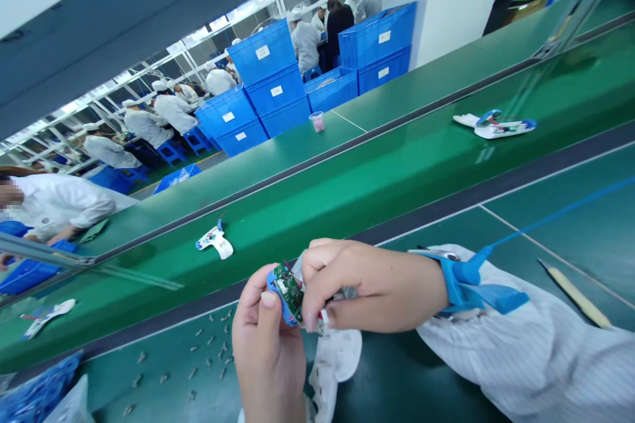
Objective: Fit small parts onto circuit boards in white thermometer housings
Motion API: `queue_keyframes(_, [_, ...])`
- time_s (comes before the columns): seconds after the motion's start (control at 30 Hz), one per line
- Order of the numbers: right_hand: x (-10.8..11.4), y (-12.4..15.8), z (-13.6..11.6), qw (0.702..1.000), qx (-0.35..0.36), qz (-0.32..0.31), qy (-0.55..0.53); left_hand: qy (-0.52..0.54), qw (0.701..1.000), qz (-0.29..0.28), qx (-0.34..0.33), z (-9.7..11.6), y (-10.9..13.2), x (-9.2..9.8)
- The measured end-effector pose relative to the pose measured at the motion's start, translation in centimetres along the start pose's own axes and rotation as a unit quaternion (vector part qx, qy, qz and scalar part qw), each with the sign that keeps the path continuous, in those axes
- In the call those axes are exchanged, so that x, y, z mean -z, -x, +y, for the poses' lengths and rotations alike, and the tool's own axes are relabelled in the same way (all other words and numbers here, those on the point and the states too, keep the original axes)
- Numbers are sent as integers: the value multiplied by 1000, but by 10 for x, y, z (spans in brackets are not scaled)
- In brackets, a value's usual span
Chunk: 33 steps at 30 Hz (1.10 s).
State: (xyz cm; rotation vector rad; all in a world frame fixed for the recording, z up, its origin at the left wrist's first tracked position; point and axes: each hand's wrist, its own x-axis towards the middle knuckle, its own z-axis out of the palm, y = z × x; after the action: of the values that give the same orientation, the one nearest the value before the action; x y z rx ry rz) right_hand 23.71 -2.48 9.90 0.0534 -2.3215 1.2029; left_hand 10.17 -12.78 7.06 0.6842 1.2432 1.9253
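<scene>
I have the left hand [268,337] closed around a blue plastic housing [272,279] with a green circuit board [289,289] on it, thumb on the near rim and fingers round the far side, which I take to be a way of leaving the component face exposed. My right hand [357,284] pinches at the board's edge, thumb and fingertips together on a small red-and-white piece [323,316]; the fingers hide most of it, so I can't tell whether it is joined to the board. Holding both up over the worktop [397,383] probably gives me a clearer view.

A white plastic shell [342,353] sits just below my hands, partly covered by them. Small metal parts [165,378] lie scattered to the left, within easy reach, I'd judge. The yellow-handled tool [578,294] rests at the right, out of the way. A blue wrist strap [451,284] circles the right wrist, its cord [550,217] trailing off rightward, presumably for static grounding. Beyond, white-and-blue assemblies [215,241] sit well apart on the green conveyor belt [377,185].
</scene>
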Motion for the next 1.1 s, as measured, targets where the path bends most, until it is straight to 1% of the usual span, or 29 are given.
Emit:
queue_keyframes(0.13, [-2,-2,0,1000,-9,3,-20,2,1000,5,11,0,-1,1])
queue_keyframes(0.2, [-2,-2,0,997,-35,29,-67,-2,1000,26,-2,0,0,0])
queue_keyframes(0.3, [-3,-1,-2,974,-103,86,-183,-29,997,56,-36,1,3,-1])
queue_keyframes(0.37, [-3,0,-3,956,-143,108,-234,-44,996,52,-50,2,6,-1])
queue_keyframes(0.4, [-3,0,-4,951,-157,115,-238,-52,996,42,-55,2,7,-2])
queue_keyframes(0.47, [-2,1,-5,954,-172,125,-210,-69,995,22,-63,3,10,-2])
queue_keyframes(0.53, [-1,2,-7,965,-164,127,-160,-88,994,5,-65,2,12,-2])
queue_keyframes(0.6, [0,2,-8,978,-138,119,-107,-104,993,0,-62,2,14,-3])
queue_keyframes(0.67, [0,2,-9,988,-95,106,-60,-115,992,0,-56,2,17,-4])
queue_keyframes(0.73, [1,2,-9,994,-54,97,-24,-123,991,3,-52,2,19,-6])
queue_keyframes(0.8, [1,2,-10,996,-31,90,-4,-127,991,-3,-48,4,21,-7])
queue_keyframes(0.9, [3,3,-12,997,-28,74,7,-130,990,-28,-45,5,23,-7])
queue_keyframes(1.1, [8,6,-15,997,-51,43,28,-139,988,-57,-41,6,23,-7])
